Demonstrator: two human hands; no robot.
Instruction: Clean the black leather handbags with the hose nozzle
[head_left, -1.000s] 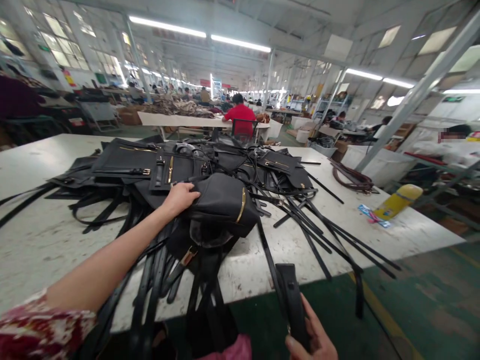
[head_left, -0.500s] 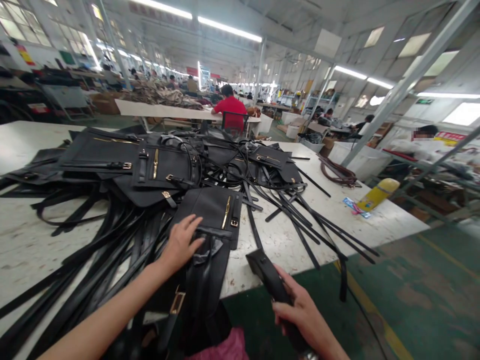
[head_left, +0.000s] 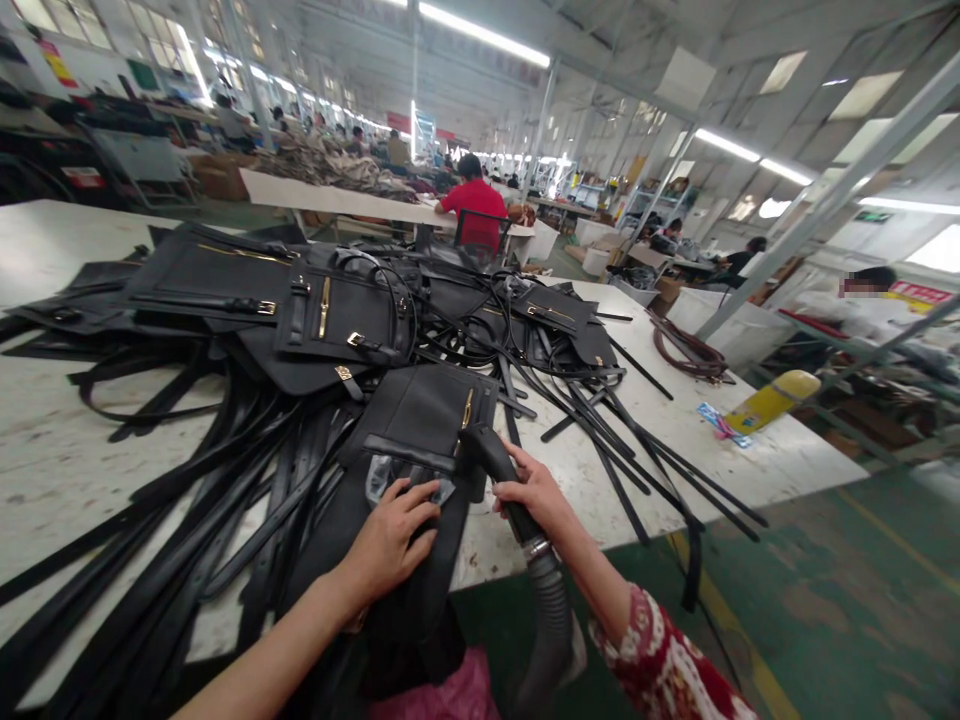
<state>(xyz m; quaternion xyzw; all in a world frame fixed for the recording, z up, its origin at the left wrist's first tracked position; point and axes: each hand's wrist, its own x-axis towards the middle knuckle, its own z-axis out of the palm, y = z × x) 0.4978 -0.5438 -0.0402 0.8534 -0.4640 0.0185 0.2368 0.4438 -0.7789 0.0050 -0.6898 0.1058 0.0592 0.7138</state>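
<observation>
Wrapping round the black tool (head_left: 517, 510), the fingers of my right hand (head_left: 538, 492) are closed and have a good hold. A ribbed hose (head_left: 551, 610) hangs down from its low end. The tip is by the gold zip (head_left: 466, 408) of a black bag (head_left: 420, 400); I can't tell if they touch. My left hand (head_left: 397, 530) lies on the bag, fingers spread apart, next to some clear plastic (head_left: 381, 482). I can't tell if they pinch it. The bag is at the near side of the white counter (head_left: 802, 460), with its low part past the edge. More bags (head_left: 345, 310) lie in a pile behind it. A yellow bottle (head_left: 772, 402) lies far to the right.
</observation>
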